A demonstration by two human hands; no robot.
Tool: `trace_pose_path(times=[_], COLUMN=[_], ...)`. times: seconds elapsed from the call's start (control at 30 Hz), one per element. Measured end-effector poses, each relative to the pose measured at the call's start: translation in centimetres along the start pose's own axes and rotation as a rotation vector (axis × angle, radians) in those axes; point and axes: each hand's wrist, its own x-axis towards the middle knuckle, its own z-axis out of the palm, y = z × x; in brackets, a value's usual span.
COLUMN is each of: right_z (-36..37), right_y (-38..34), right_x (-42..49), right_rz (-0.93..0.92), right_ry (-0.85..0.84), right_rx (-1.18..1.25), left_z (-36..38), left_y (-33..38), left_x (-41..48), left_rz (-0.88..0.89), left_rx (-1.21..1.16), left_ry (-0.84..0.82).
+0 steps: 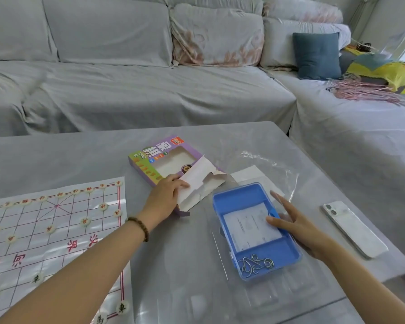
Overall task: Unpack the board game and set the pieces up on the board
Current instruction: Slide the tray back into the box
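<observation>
The xiangqi board (63, 216) is lying flat on the left of the table (80, 155) with round pieces (85, 221) sitting on its line crossings. Just to its right I am watching my left hand (165, 198) gripping the torn flap (197, 181) of the xiangqi box (150, 160). My right hand (297, 228), fingers straight and spread, is touching a blue plastic tray (243, 195) holding a paper slip (248, 225) and metal wire puzzles (255, 264); a white smartphone (353, 228) is lying further right.
</observation>
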Motion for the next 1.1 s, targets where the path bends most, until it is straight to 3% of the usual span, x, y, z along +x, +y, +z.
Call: trace_pose_path(times=[0.1,0.17,0.4,0.87,1.0,1.1], right_z=[0.2,0.4,1.0,0.8,1.7,2.4], right_y=[-0.7,-1.1,-1.4,-2.8,-2.8,-3.0], right_x=[0.9,1.5,3.3,5.2,6.0,7.1], right_rz=[-0.011,-0.015,0.059,0.186,0.220,0.219], right_ry=[-0.041,-0.041,-0.156,-0.400,-0.481,-0.487], right_rx=[-0.053,-0.074,-0.163,-0.215,-0.255,-0.235], left_z=[0.0,0.0,-2.1,-3.2,-2.8,-2.0], left_y=[0.1,0.0,-0.5,-1.7,-1.4,-1.5], left_x=[-0.8,-1.1,-1.6,-0.7,-0.1,-0.4], left_rz=[-0.120,-0.195,-0.141,-0.208,-0.299,-0.284], left_rx=[0.101,0.029,-0.176,-0.223,-0.403,-0.390], left_ry=[-0.029,-0.090,-0.340,-0.500,-0.442,-0.348])
